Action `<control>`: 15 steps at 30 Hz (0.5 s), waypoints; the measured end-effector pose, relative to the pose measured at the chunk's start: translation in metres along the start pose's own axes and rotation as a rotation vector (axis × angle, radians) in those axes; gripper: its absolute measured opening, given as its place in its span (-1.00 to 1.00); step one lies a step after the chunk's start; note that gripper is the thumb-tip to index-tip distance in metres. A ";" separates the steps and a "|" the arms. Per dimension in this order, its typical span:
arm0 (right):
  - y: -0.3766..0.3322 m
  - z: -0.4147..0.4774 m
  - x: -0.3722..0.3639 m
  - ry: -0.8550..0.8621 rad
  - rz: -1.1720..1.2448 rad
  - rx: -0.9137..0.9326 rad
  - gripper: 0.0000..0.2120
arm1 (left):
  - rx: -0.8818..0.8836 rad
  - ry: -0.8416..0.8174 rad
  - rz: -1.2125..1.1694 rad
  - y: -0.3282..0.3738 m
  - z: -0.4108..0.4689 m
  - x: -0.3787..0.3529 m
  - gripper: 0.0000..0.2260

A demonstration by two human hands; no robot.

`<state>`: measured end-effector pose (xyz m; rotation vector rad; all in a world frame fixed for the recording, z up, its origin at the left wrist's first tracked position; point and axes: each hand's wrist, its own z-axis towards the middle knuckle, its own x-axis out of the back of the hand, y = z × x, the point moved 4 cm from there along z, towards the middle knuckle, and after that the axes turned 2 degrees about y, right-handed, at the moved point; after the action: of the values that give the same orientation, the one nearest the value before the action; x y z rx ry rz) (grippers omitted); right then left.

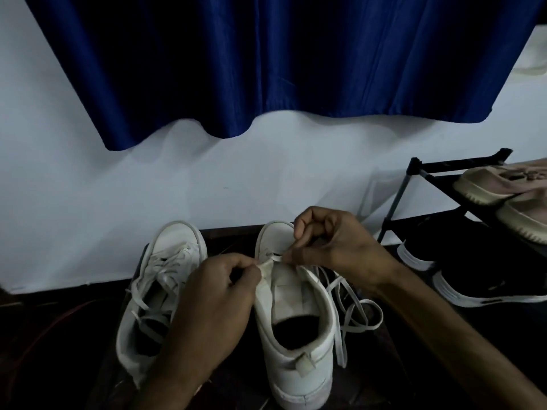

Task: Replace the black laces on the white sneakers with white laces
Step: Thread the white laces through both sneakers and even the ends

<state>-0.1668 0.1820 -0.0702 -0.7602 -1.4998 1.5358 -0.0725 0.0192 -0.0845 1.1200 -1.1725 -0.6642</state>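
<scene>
a home room: blue curtain, shoe rack holding shoes.

A deep blue curtain hangs against a pale wall; dark floor below, black shoe rack at right, dim light

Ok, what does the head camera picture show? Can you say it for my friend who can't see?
A left hand pinches the front of a white sneaker while the right hand pinches its white lace, whose loose end trails beside it. A second white sneaker, laced white, stands to its left, a blue curtain hanging behind.
</scene>
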 end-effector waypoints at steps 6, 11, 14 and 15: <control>-0.004 -0.006 0.001 0.083 0.008 0.054 -0.75 | 0.021 -0.028 -0.061 -0.003 0.000 -0.004 -0.64; -0.001 -0.007 -0.005 -0.005 -0.206 0.012 -0.73 | 0.051 -0.008 -0.086 -0.010 0.002 -0.004 -0.85; -0.001 -0.007 -0.008 -0.005 -0.236 0.002 -0.70 | 0.049 -0.019 -0.062 -0.012 0.004 -0.003 -0.74; 0.000 -0.007 -0.010 0.002 -0.240 0.004 -0.69 | 0.056 -0.021 -0.064 -0.012 0.004 -0.002 -0.72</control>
<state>-0.1562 0.1768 -0.0726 -0.5567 -1.5264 1.3574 -0.0750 0.0159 -0.0962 1.2048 -1.1831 -0.6973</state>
